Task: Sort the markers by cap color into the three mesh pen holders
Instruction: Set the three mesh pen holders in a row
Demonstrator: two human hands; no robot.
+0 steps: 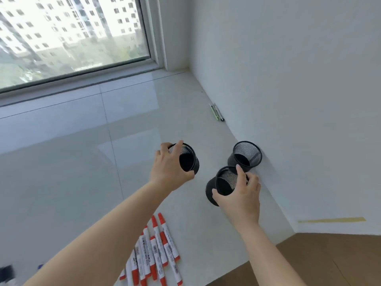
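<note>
Mesh pen holders, three in number and black, stand on the white worktop [61,172] near the wall [309,100]. We see the left hand [169,170] curled round the left holder [190,159], fingers over its rim and thumb against its side. The right hand [240,195] grips the near holder [221,185], thumb on its near wall and fingers hooked over the far rim. The third holder [246,154] stands free, just beside the wall and close behind the near holder. All three appear empty. Red-capped markers [156,254] lie in a loose bundle on the worktop at the lower edge of the view, between the two forearms. A dark-capped item at the lower left is too blurred for us to identify. A window [68,38] occupies the upper left; two pens [216,112] lie by the wall beyond the holders.
</note>
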